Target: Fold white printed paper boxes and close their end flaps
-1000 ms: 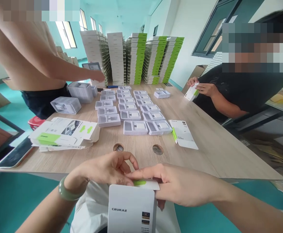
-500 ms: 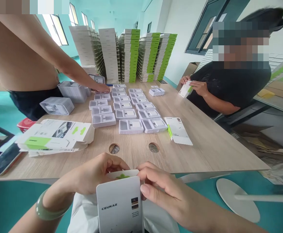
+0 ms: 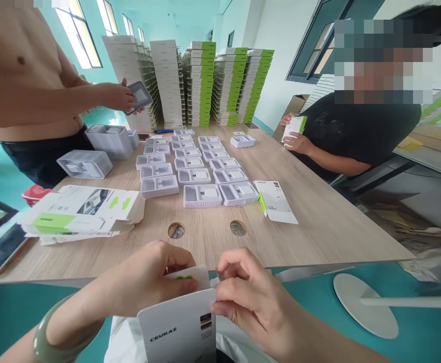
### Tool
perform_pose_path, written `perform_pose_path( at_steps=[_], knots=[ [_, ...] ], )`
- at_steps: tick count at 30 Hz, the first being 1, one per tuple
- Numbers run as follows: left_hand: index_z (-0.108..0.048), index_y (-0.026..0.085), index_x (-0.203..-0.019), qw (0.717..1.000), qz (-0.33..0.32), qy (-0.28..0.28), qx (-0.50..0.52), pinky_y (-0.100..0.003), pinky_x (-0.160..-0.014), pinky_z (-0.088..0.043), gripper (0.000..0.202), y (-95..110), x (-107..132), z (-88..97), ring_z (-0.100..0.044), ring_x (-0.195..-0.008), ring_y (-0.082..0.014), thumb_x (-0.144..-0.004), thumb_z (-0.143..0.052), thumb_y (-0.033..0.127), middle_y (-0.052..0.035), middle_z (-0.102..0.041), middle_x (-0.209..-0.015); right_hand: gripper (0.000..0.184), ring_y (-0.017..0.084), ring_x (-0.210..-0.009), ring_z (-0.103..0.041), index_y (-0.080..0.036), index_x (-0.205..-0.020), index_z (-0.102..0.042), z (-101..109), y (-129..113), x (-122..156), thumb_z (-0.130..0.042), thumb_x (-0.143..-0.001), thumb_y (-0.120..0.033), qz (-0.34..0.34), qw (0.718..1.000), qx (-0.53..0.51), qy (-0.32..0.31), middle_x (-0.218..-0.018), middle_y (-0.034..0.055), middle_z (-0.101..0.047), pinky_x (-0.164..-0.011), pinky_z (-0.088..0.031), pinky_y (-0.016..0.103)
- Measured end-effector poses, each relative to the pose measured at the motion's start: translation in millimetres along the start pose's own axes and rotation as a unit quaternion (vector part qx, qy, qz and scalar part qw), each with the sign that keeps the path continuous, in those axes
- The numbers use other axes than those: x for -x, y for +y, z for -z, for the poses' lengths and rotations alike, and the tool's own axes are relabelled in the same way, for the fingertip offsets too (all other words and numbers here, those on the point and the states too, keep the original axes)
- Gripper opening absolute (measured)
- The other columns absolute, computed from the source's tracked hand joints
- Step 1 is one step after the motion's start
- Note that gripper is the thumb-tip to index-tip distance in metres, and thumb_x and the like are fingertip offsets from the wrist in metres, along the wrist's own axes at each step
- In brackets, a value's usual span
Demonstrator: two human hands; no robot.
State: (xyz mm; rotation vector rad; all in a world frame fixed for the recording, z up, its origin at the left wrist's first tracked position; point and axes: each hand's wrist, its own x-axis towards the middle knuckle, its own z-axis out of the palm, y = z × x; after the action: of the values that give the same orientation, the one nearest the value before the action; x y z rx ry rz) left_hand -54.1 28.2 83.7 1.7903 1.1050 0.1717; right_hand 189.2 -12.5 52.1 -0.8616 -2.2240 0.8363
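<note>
A white CEUKAZ box (image 3: 177,327) sits at the bottom of the view, tilted, with its printed face toward me. My left hand (image 3: 148,275), with a jade bangle (image 3: 54,338) on the wrist, grips its upper end. My right hand (image 3: 246,297) pinches the same end from the other side. A white flap (image 3: 187,279) with a green mark stands up between my fingers. Across the table, a co-worker's hand (image 3: 112,97) holds a grey plastic tray (image 3: 139,98) in the air. Another co-worker's hands hold a white and green box (image 3: 293,130).
Rows of grey moulded trays (image 3: 178,171) cover the wooden table (image 3: 318,232), which has two round holes (image 3: 176,230). Flattened printed cartons (image 3: 80,212) lie at left, a white sheet (image 3: 275,201) at right. Tall stacks of boxes (image 3: 205,83) stand behind.
The box has tilted further and the flap shows between my hands. The left co-worker has lifted a tray off the table. The whole view has shifted slightly.
</note>
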Motion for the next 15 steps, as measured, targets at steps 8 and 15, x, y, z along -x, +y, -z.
perform_pose_path(
  at_steps=[8,15],
  knots=[
    [-0.068,0.02,-0.071,0.988,-0.027,0.122,-0.088,-0.026,-0.049,-0.023,0.026,12,7,-10.8,-0.033,-0.056,-0.0099,-0.091,-0.06,0.036,0.0065,-0.047,-0.058,0.059,0.031,-0.127,-0.062,-0.03,-0.152,-0.034,-50,8,11,-0.059,-0.103,-0.052,0.043,0.978,-0.036,0.2,-0.138,0.0158,-0.053,-0.103,-0.058,0.042],
    [-0.076,0.019,-0.083,0.991,0.017,0.078,0.106,-0.023,-0.057,-0.039,0.025,-4,-2,-12.6,-0.056,-0.064,-0.0132,-0.086,-0.072,0.044,-0.0001,-0.071,-0.071,0.044,0.021,-0.099,-0.073,-0.037,-0.137,-0.054,-104,9,18,-0.066,-0.099,-0.056,-0.136,0.926,-0.194,0.294,-0.117,0.0062,-0.071,-0.085,-0.06,0.03]
  ],
)
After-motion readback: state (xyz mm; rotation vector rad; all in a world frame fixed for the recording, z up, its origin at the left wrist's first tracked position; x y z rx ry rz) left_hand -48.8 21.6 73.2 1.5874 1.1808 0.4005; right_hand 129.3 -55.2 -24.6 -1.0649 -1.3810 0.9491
